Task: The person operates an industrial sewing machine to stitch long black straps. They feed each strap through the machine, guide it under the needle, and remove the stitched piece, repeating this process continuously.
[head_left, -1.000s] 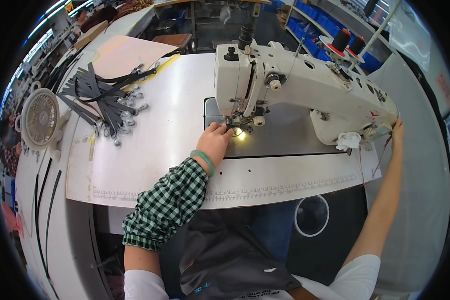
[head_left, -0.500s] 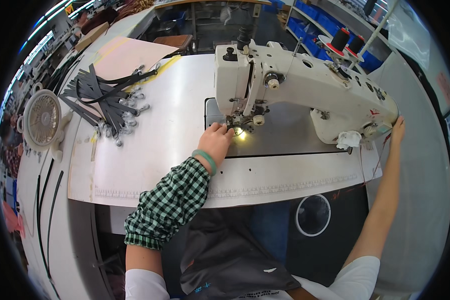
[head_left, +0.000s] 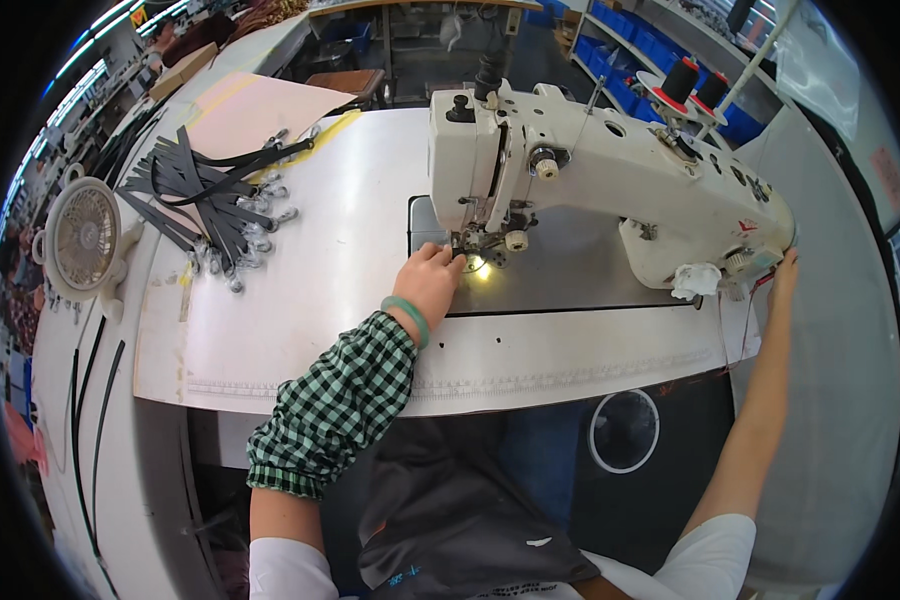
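At the needle end of a white sewing machine (head_left: 570, 150), my left hand (head_left: 428, 282) is closed, its fingertips beside the presser foot (head_left: 475, 243). Whatever the fingers hold there is hidden, and a small lamp lights that spot. A checked green sleeve cover (head_left: 340, 400) and a green bangle (head_left: 410, 318) are on that arm. My right hand (head_left: 786, 275) reaches up to the machine's right end. Its fingers are mostly hidden behind the housing, so their grip does not show.
To the left lies a pile of dark grey straps (head_left: 200, 195) with metal clips in clear wrapping. A small white fan (head_left: 82, 238) stands beyond it. Pink card (head_left: 260, 112) rests at the back, and thread spools (head_left: 680, 82) stand behind the machine.
My right hand has slid slightly down along the machine's right end. My left hand stays in nearly the same place by the presser foot.
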The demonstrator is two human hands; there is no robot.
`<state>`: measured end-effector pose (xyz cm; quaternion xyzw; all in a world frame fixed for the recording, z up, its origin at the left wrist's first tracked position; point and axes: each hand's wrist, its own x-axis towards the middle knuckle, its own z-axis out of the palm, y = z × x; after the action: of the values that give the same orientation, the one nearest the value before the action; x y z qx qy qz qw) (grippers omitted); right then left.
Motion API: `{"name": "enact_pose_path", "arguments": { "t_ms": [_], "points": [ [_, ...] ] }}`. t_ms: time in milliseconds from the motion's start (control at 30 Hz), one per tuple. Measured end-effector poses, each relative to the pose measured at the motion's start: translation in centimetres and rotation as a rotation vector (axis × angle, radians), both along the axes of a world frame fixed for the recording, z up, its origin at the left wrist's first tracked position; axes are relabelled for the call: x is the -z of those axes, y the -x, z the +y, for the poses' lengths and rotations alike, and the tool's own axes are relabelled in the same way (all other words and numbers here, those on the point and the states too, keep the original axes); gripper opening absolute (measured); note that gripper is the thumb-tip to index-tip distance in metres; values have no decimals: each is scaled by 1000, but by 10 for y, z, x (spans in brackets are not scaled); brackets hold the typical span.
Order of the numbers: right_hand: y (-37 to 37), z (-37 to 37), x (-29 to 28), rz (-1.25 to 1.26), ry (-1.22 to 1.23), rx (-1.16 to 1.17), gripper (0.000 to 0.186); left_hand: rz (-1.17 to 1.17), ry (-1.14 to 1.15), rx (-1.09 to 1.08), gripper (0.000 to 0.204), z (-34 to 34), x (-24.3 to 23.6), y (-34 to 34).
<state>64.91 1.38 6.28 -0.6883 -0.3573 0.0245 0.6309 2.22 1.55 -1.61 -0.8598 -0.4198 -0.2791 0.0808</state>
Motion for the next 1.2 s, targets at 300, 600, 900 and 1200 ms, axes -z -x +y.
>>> {"name": "enact_pose_path", "arguments": {
  "t_ms": [300, 600, 900, 1200],
  "points": [
    [-1, 6, -21, -120, 172, 34, 49, 48, 79, -5, 20, -4, -5, 5],
    [9, -1, 29, -65, -20, 88, 48, 11, -21, -1, 10, -4, -1, 4],
    [7, -1, -10, -87, 162, 83, 49, 96, 84, -96, 22, -8, -10, 0],
    [29, 1, 34, 14, -170, 8, 48, 109, 70, -120, 25, -12, -8, 2]
  ]
}}
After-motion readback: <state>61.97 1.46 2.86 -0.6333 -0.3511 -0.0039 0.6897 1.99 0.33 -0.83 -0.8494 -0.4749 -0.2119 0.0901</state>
